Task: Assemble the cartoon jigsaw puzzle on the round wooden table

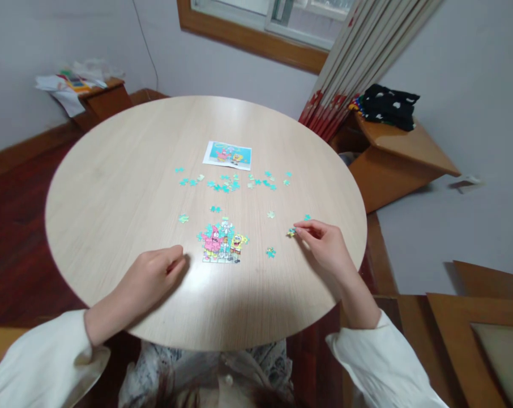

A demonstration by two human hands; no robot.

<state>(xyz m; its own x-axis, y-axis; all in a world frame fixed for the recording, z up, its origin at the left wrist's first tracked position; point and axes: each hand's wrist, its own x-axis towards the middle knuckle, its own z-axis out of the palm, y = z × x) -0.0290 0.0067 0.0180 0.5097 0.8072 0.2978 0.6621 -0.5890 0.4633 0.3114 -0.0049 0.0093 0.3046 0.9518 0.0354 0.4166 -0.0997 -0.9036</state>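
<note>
Puzzle piece [291,232] at the fingertips of our right hand [322,243], right of centre. Thumb and forefinger nearly meet on its right edge, a narrow pinch; we cannot tell whether it is lifted or flat. Our left hand [152,277] is curled into a loose fist, nothing seen in it.

Just beyond the right hand, a small teal piece [307,217]; to its left and nearer us, a yellow-and-teal piece [270,252]. Between the hands, the assembled section [213,247], ragged along its far side. Farther off, a loose band of pieces [226,186], then the picture card [231,157].

Risks, in our judgement: so slight a pinch could let the piece slip or turn if the fingers shift. A low pass leftward could drag the yellow-and-teal piece along. Knuckles of the left fist sit near the assembled section; a careless nudge there could part its joins.

Edges: the counter [107,187] is round, its right rim closer to the right hand than we would like. Most room lies far left; a decent strip runs between the assembled section and the near rim.
</note>
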